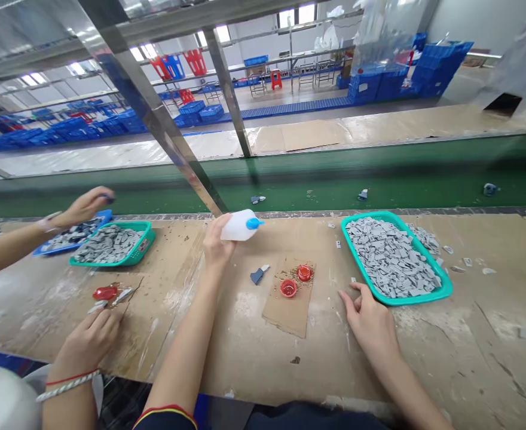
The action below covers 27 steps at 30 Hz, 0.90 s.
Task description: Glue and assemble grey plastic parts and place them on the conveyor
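Note:
My left hand is wrapped round a translucent white squeeze bottle with a blue nozzle, tilted and held above the table. My right hand is low over the cardboard with its fingers apart, beside a teal basket full of small grey plastic pieces. One small grey piece lies close to its fingertips. Between my hands, two red caps sit on a cardboard scrap; the nearer one seems to hold liquid. A dark blue-grey part with a light tip lies left of them.
A co-worker's hands are at the left, near a green basket and a blue tray. A green conveyor belt carries several small parts. A metal post slants down behind my left hand. Loose grey pieces lie right of the teal basket.

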{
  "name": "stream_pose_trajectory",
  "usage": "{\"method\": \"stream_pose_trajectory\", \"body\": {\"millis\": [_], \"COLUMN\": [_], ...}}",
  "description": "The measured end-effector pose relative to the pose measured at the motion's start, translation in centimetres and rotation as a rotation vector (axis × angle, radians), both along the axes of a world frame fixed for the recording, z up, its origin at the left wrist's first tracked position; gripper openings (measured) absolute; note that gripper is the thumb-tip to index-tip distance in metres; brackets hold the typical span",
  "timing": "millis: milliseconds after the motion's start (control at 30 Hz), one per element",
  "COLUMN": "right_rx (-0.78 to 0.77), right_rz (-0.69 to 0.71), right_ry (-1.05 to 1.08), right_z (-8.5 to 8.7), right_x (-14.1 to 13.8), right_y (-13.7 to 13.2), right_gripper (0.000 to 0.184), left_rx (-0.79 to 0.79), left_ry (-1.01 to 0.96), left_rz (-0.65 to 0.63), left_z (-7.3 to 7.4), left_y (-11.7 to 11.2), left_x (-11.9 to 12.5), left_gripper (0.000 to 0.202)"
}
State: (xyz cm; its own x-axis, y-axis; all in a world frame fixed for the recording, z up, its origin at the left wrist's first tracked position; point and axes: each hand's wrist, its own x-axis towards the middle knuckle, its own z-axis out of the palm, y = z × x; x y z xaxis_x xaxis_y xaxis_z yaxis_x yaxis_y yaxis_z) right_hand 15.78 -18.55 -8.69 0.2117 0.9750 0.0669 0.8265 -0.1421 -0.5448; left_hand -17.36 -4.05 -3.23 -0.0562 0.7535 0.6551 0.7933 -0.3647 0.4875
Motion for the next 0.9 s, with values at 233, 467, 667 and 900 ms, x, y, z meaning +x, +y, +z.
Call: {"method": "stream_pose_trajectory", "body": {"millis": [233,467,667,900], "right_rx": [-0.033,-0.113,-0.142,0.033], "right_rz": [-0.08,-0.113,-0.132,-0.036], "right_ry": [-0.19,-0.222,-0.209,-0.047], "right_z": [0.5,1.2,1.3,0.3], "right_x": [0.1,0.4,0.2,0.0], "right_y": [-0.6,0.7,0.7,0.8], "right_gripper": [0.054,0.05,0.036,0.036], "left_rx": [-0.036,-0.026,0.05,0.258], "left_ry": [0.257,0.317,0.515,0.633], "left_rz": [-0.284,-0.417,-0.372,-0.344], "left_z": [0.0,0.3,1.2,1.9], "left_y": [-1.5,-1.6,-1.6,-1.3], "left_x": [3.5,4.7,4.5,4.5], "left_gripper": [0.031,0.038,0.042,0.043]}}
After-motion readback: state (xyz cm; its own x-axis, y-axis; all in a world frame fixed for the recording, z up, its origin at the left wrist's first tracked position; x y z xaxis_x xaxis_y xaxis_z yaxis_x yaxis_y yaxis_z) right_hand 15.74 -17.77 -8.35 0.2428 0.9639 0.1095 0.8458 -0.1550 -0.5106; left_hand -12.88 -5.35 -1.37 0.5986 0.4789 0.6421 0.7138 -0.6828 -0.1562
